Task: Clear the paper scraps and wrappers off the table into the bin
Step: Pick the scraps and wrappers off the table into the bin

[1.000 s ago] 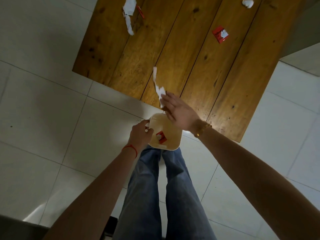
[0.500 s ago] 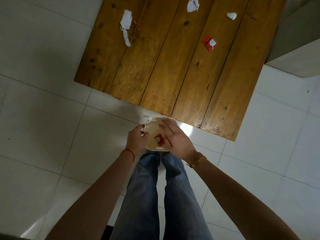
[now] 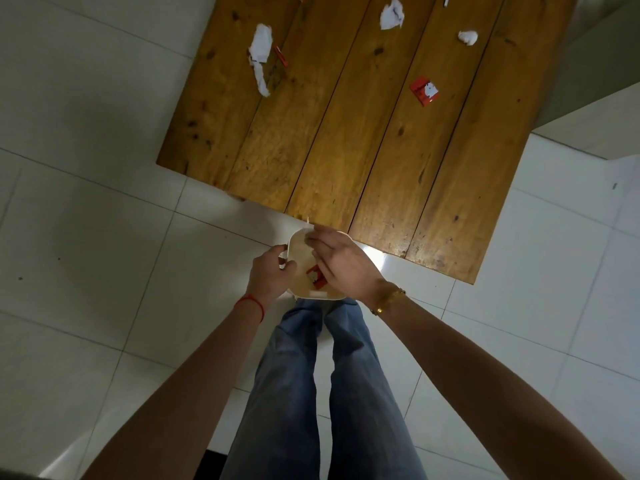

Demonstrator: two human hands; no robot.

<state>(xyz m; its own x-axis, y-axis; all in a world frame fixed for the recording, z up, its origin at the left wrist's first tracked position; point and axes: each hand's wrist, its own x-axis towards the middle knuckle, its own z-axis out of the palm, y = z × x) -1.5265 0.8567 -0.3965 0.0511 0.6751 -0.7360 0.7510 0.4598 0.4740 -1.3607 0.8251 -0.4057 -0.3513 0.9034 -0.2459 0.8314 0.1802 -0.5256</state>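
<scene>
On the left of the wooden table (image 3: 346,126), a long torn paper strip (image 3: 260,55) is lying beside a thin red wrapper sliver (image 3: 281,56), both well away from the near edge. Below them, the left hand (image 3: 270,277) is gripping the rim of the small bin (image 3: 297,242), fingers curled and clamped on its left wall, holding it just under the table's near edge. Inside the bin a red wrapper (image 3: 316,276) is already sitting. A second ago the right hand (image 3: 343,263) was dragging a white scrap off the table edge; now that scrap is gone from the wood and the hand is hovering over the bin's mouth, fingers loosely spread with nothing visibly pinched, so the scrap has most likely dropped in. Further right, a crumpled paper piece (image 3: 392,13), a small paper ball (image 3: 468,38) and a second red wrapper (image 3: 424,91) are still waiting on the table, so several pickups probably remain.
</scene>
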